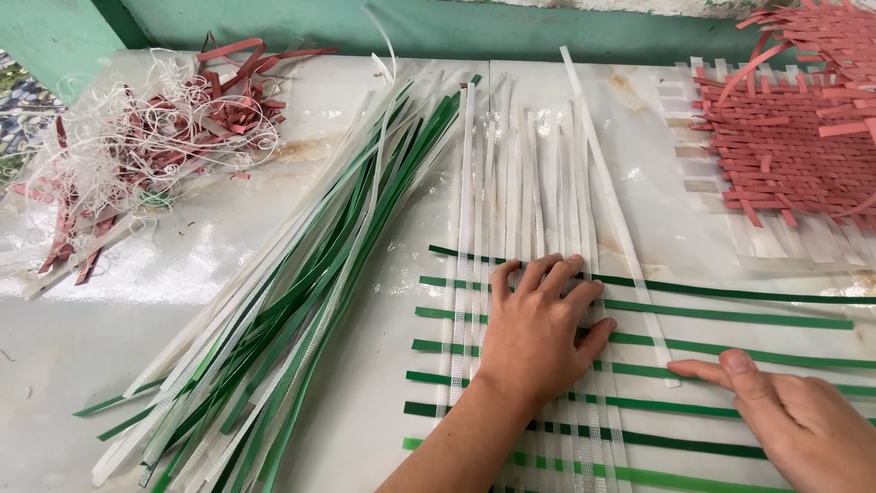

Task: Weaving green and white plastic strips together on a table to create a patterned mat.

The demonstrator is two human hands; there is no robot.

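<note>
Left hand (538, 333) flat, fingers spread, pinning white strips (529, 183) across green strips (730, 315) near table's (91, 365) front edge; right hand (794, 411), fingers extended, nudging one. Weave barely begun; loose bundle (301, 283) unused.

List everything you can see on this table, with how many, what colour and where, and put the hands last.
Table: one, glossy white, fills the view.
Wall: green, along the top edge.
Loose strips: one heap, too many to count, green and white, slanting across the left centre.
Woven strips: white ones running away from the camera, crossed by about seven green ones running sideways, centre to right.
Scrap pile: one, pink offcuts and white threads, upper left.
Pink mat: one, woven pink on white strips, upper right.
Left hand: flat on the woven strips, centre.
Right hand: fingers touching a white strip's end, lower right.
</note>
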